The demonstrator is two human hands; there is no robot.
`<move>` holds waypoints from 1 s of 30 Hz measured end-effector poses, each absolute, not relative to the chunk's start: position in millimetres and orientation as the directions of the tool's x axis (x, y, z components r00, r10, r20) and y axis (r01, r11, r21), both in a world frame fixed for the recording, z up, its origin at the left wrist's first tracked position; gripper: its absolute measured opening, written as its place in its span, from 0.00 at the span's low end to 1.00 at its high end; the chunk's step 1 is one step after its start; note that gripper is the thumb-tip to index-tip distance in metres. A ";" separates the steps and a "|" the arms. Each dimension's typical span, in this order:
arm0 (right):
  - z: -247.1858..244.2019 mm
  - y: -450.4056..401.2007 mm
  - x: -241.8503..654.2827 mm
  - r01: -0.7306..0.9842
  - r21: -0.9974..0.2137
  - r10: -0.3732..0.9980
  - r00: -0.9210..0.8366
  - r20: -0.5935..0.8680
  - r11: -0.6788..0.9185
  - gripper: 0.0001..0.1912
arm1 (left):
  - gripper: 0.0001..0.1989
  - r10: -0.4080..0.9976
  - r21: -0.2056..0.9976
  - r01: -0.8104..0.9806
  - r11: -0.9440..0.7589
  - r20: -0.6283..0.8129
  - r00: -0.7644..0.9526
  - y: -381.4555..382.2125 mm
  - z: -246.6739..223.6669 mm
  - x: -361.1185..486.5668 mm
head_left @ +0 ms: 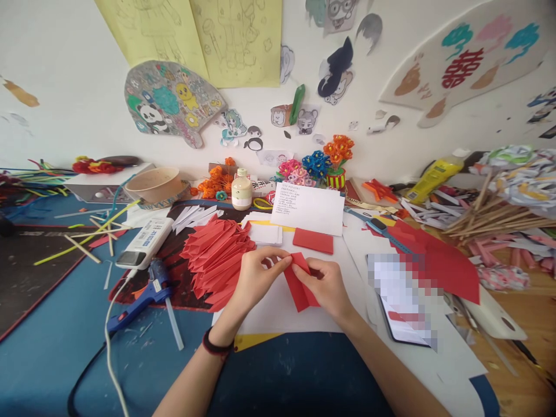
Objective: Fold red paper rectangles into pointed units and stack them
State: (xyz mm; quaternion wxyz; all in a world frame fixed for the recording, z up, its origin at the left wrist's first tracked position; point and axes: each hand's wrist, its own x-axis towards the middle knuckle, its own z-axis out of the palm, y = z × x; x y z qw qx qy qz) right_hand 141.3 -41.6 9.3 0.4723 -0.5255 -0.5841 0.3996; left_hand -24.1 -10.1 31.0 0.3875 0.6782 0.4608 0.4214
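Between my two hands is a piece of red paper [297, 288] with a lengthwise crease, held over white sheets. My left hand [266, 267] pinches its top edge between thumb and finger. With thumb and fingers, my right hand [322, 282] grips the paper's right side. Just beyond them lies a small stack of red paper rectangles [313, 241]. A large heap of folded red paper pieces [217, 258] spreads to the left of my left hand. Behind the hands, a white card with handwriting [308, 207] leans upright.
A blue glue gun [145, 295] and a white power strip [145, 243] with a cable lie at left. At right are a phone [397, 301], red sheets [438, 260] and wooden sticks [486, 211]. A bottle [242, 190] and pipe-cleaner flowers [316, 166] stand by the wall.
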 end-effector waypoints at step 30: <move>15.9 -44.4 139.5 0.135 -0.989 0.997 -0.058 0.055 0.063 0.22 | 0.12 0.941 0.967 0.175 -0.187 0.126 0.314 -10.5 35.6 -28.1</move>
